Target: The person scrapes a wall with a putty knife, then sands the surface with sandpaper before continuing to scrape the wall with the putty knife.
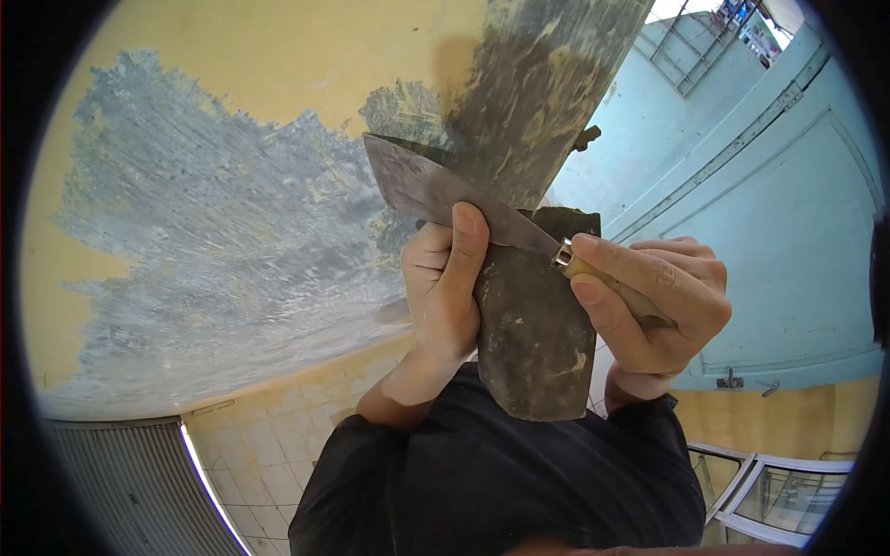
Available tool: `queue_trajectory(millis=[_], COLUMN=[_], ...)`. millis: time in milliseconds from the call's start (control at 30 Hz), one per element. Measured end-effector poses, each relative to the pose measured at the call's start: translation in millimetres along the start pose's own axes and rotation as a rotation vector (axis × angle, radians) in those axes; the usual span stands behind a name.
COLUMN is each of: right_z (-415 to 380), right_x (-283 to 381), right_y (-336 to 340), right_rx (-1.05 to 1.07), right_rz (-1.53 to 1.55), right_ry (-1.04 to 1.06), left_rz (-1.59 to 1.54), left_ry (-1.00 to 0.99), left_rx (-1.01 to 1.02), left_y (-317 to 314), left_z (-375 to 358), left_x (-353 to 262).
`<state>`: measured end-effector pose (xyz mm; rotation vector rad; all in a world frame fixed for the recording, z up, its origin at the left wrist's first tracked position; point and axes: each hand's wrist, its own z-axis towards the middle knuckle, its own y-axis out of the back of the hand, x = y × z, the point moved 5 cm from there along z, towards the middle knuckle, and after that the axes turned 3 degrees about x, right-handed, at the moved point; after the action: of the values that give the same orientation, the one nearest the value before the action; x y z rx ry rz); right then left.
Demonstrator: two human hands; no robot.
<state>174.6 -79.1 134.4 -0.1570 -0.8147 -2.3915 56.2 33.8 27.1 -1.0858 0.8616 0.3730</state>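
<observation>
left hand (443, 278): gripping scraper blade (426, 188) | right hand (672, 301): gripping scraper handle (632, 298) | dark plate (536, 338): beneath blade

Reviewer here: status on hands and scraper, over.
Left hand pinching scraper blade. Right hand gripping its handle. Dark plate behind, overlapped by blade. Nothing visibly blocking.

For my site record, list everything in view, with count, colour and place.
scraper: 1, grey blade, pale handle, across both hands
flat plate: 1, dark, between the hands
wall: 1, yellow with grey patches, left and top
door: 1, light blue, right
bolt: 1, dark, door's lower edge
grille: 1, dark, upper right
corrugated shutter: 1, grey, lower left
window panes: at least 2, white-framed, lower right
shirt: 1, black, bottom
hands: 2, left and right, bare, centre
</observation>
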Motion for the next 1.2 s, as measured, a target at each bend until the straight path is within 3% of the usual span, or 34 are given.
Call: queue_trajectory(millis=[367, 467, 533, 1200], right_z=[7, 6, 4, 2], right_x=[1, 4, 4, -3], right_y=[-10, -2, 0, 2], right_rx=[0.015, 0.016, 0.003, -0.009], right_rz=[0.043, 0.042, 0.043, 0.099], right_ry=[-0.026, -0.015, -0.008, 0.009], left_rz=[0.009, -0.137, 0.042, 0.047], left_ry=[-0.011, 0.013, 0.021, 0.007], left_rx=[-0.043, -0.007, 0.058, 0.093], left_y=[-3, -5, -1, -7], left_z=[-2, -3, -2, 1], left_x=[-6, -15, -6, -7])
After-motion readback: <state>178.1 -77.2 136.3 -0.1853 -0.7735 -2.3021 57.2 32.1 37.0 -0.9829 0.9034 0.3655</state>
